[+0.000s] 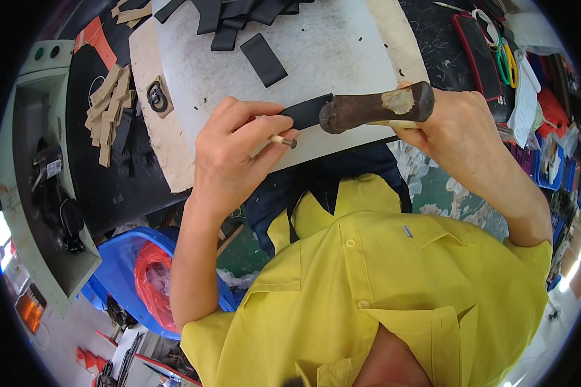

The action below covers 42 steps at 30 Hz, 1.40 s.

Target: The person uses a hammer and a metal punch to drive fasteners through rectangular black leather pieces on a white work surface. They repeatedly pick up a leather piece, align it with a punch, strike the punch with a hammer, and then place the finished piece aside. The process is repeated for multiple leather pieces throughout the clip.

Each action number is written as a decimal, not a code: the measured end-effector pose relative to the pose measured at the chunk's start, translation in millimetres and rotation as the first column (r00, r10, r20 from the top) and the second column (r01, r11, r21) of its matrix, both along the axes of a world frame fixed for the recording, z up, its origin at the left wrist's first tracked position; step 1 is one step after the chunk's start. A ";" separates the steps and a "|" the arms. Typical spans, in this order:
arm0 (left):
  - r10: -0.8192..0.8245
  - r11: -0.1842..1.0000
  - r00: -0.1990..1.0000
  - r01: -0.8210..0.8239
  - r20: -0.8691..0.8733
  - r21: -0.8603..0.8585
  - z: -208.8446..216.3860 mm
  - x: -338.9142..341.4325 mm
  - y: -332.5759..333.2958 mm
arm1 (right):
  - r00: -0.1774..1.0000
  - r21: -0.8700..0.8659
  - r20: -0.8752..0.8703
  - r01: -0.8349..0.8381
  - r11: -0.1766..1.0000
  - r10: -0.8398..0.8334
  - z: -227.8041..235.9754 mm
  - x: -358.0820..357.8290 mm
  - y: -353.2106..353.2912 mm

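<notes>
My left hand (229,148) is closed at the near edge of the white board (329,51). Between its fingers and thumb is one end of a dark, flat strip (308,112). A thin, pale rod with a dark metal tip (284,140) also sticks out of this hand, below the strip. In my right hand (455,119) is a hammer (368,112) with a worn, dark brown head. The hammer head hangs over the strip's right end; whether they touch I cannot tell. Most of the hammer's handle is hidden by the hand.
Several black strips (245,14) lie heaped at the far side, with a single one (263,59) nearer. Left stand tan strips (113,106) and a tan piece with a black ring (156,97). Scissors (509,64) lie right. A blue bin (126,274) stands below left.
</notes>
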<state>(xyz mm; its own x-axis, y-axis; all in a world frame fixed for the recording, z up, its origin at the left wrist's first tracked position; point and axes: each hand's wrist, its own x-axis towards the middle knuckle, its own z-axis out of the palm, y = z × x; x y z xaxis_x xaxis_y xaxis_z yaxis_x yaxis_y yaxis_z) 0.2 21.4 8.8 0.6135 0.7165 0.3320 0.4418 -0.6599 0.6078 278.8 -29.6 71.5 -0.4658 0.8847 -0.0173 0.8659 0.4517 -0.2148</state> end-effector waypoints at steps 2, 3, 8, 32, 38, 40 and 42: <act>-0.022 1.000 1.000 0.022 -0.008 0.020 -2.3 -2.3 0.9 | 1.000 -0.006 -0.011 -0.001 1.000 0.001 0.3 -0.4 0.7; -0.025 1.000 1.000 0.025 -0.002 0.017 -2.5 -2.9 1.5 | 1.000 -0.008 -0.012 -0.005 1.000 0.005 0.5 -0.4 1.3; -0.028 0.998 0.999 0.031 0.042 -0.058 -4.0 -5.3 5.1 | 1.000 -0.023 -0.010 -0.007 1.000 0.007 1.6 -0.7 2.3; -0.038 0.999 0.995 0.034 0.097 0.038 -10.1 -3.3 1.1 | 0.998 -0.061 -0.042 -0.041 0.997 0.039 14.8 -14.0 8.8; 0.014 0.993 0.994 -0.002 0.109 -0.117 -1.8 -6.3 1.8 | 0.998 -0.051 -0.018 -0.064 0.997 0.063 10.3 -23.6 11.6; 0.356 0.832 0.864 -0.119 0.355 -0.543 2.6 -18.4 0.6 | 0.997 -0.056 -0.025 -0.075 0.996 0.074 10.5 -24.0 12.1; 0.655 0.608 0.587 -0.036 0.476 -0.793 10.3 -19.4 0.4 | 0.997 -0.071 -0.020 -0.070 0.995 0.068 9.8 -23.9 10.2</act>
